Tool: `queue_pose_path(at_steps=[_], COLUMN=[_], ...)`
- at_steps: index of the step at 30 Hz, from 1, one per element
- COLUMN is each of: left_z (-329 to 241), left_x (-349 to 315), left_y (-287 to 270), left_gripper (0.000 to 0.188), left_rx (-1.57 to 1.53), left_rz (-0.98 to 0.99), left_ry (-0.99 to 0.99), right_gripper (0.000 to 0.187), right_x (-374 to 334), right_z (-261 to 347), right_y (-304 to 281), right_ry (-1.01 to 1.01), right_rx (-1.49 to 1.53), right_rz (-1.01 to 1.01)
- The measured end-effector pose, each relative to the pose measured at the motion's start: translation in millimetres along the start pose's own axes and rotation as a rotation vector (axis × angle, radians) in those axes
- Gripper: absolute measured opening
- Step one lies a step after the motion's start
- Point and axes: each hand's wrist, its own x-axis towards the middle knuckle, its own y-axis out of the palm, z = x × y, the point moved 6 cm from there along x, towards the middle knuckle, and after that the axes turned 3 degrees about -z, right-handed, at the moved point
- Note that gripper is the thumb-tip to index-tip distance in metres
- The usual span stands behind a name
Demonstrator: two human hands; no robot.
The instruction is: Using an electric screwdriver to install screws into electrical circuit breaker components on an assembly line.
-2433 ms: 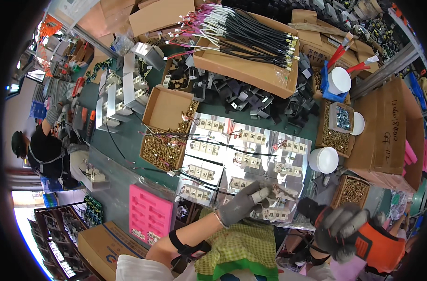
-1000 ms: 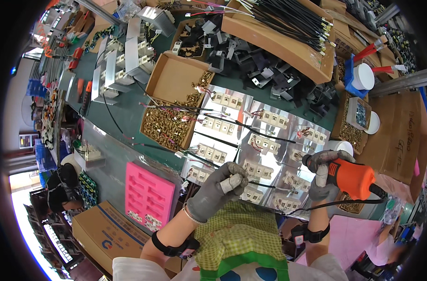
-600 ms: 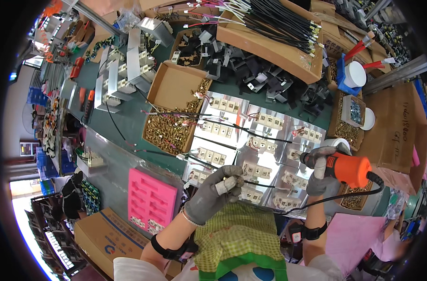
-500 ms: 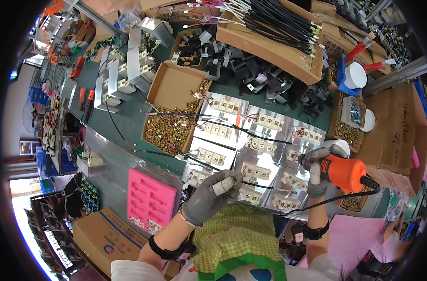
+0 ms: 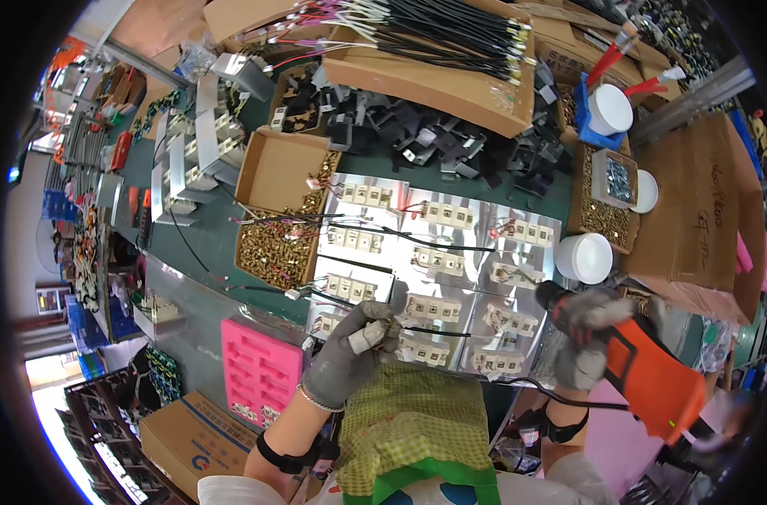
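My left hand (image 5: 350, 358), in a grey glove, grips a small pale terminal block with a black wire (image 5: 368, 337) at the near edge of a shiny metal plate (image 5: 472, 252). The plate carries several cream terminal blocks (image 5: 432, 309) linked by black wires. My right hand (image 5: 587, 337), also gloved, holds an orange electric screwdriver (image 5: 648, 374) at the plate's right side, its black tip near a white cup (image 5: 585, 257). A black cord trails from the tool toward me.
A cardboard box of brass screws (image 5: 276, 236) sits left of the plate. A pink moulded tray (image 5: 259, 370) lies at the near left. Black wire harnesses on cardboard (image 5: 438, 46) and black plastic parts (image 5: 434, 139) fill the back. Cardboard boxes (image 5: 703, 210) stand right.
My right hand with the orange screwdriver has swung out to the right, off the plate. My left hand stays at the near edge, still holding the small block.
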Motion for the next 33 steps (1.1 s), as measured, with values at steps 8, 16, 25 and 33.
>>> queue_pose_path(at_steps=[8, 16, 25, 33], left_z=[4, 1, -3, -11], left_x=[11, 18, 19, 9], left_y=[3, 11, 1, -7], left_gripper=[0.024, 0.023, 0.019, 0.022], left_rx=[-0.037, -0.010, -0.065, -0.053], left_rz=[0.009, -0.032, -0.070, -0.052], left_ry=[-0.048, -0.039, -0.033, -0.010], right_gripper=[0.056, 0.058, 0.045, 0.051], right_x=[-49, -53, -46, -68], right_z=[-3, -22, -41, -42], right_y=[-62, -71, -63, -57], right_ry=[0.089, 0.088, 0.259, 0.203], right_rx=[-0.685, -0.367, -0.259, -0.316], right_rz=[-0.658, -0.650, -0.399, -0.777])
